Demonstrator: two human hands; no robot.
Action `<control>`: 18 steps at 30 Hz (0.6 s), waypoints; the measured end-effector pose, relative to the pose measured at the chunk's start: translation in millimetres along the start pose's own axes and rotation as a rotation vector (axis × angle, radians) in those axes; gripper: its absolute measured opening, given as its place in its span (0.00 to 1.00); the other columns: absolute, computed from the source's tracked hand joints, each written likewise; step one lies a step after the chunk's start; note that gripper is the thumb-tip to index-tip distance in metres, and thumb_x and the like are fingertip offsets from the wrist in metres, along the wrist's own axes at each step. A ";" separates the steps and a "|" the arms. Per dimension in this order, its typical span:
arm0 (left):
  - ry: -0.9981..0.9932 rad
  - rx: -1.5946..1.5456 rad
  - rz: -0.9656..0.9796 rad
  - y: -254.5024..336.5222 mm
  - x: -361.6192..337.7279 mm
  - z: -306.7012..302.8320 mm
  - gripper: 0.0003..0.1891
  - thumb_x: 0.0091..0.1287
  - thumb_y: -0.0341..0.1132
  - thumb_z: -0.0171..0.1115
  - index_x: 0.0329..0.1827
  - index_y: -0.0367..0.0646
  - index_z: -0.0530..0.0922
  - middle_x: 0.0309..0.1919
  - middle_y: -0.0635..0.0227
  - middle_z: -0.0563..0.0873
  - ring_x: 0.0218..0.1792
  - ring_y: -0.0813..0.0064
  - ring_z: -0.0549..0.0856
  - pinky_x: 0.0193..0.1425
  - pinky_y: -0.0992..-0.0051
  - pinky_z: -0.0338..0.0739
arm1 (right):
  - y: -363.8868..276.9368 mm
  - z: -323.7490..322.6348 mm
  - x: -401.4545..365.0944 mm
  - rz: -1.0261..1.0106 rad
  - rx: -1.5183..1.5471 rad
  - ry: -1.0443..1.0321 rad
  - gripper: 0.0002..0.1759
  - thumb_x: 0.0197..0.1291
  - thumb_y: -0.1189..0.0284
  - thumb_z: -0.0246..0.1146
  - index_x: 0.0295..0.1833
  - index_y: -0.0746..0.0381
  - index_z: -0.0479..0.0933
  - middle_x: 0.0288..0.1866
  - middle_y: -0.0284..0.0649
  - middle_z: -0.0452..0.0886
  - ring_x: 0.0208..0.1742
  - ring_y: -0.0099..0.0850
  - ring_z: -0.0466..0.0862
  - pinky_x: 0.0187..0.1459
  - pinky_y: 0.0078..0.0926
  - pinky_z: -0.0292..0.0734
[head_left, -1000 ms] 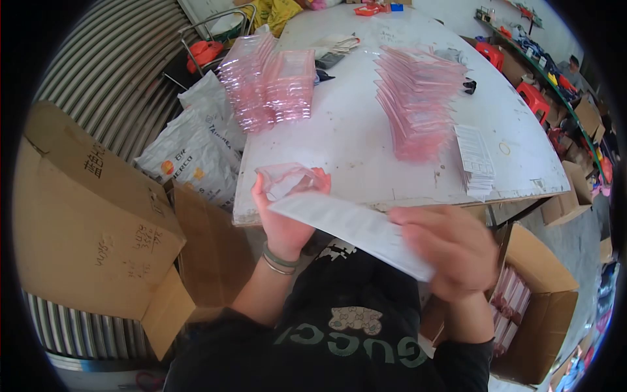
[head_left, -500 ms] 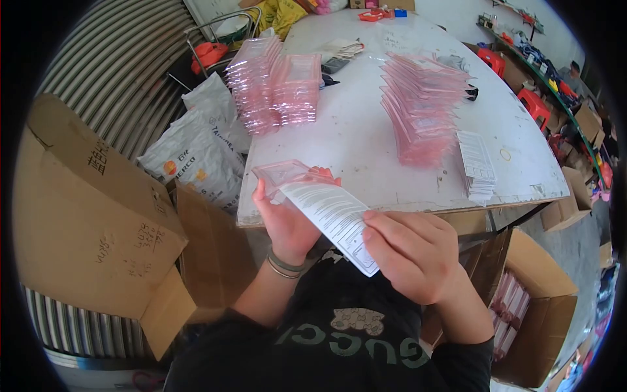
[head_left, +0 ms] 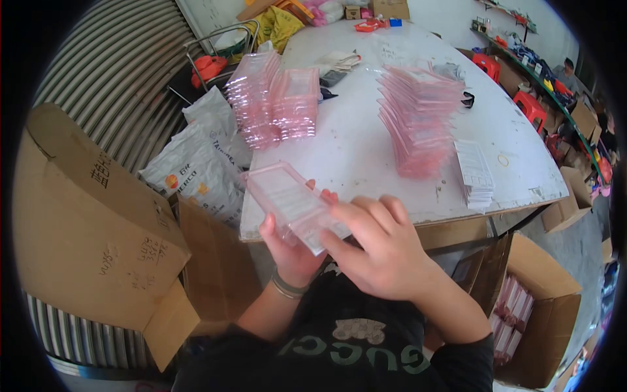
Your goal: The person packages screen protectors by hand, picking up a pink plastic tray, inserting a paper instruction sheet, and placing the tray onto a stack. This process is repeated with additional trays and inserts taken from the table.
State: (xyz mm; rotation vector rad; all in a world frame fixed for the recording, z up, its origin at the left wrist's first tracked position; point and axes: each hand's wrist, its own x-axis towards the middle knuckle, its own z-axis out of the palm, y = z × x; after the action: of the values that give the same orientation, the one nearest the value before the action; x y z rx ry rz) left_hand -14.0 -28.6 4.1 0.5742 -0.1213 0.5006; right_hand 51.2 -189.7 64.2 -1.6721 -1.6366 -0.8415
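My left hand (head_left: 292,256) cradles a clear, pink-edged plastic pouch (head_left: 271,185) from below, fingers wrapped round its sides. Most of a white printed leaflet (head_left: 315,243) shows through the pouch, and its near end sticks out at the lower right. My right hand (head_left: 385,251) is at that end, thumb and index finger closed on the leaflet by the pouch opening. Ahead on the white table (head_left: 353,140) lies a tall, fanned pile of pink pouches (head_left: 418,124). Beside it is a stack of printed leaflets (head_left: 475,171).
Two more stacks, of filled-looking pink pouches (head_left: 297,108), stand at the table's left. White sacks (head_left: 196,160) and a large cardboard box (head_left: 98,222) are to my left. An open carton (head_left: 542,313) with pink packs stands at lower right. A person (head_left: 567,73) is far right.
The leaflet has slid from mostly outside the pouch to mostly inside it. My right hand has moved left and up, towards my left hand.
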 end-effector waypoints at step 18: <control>-0.348 -0.095 -0.151 -5.2 -15.8 -18.2 0.64 0.50 0.55 0.75 0.84 0.40 0.43 0.73 0.41 0.65 0.72 0.47 0.69 0.76 0.47 0.69 | -20.6 5.9 -3.9 -0.076 -0.284 -0.062 0.13 0.53 0.67 0.63 0.42 0.64 0.77 0.45 0.51 0.84 0.43 0.39 0.83 0.41 0.42 0.74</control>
State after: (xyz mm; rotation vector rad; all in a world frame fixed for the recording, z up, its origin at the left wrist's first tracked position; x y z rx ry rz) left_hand -25.8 -29.0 -17.6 0.5683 -0.4278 0.2428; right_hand 30.6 -186.8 57.8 -1.8513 -1.6940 -1.1131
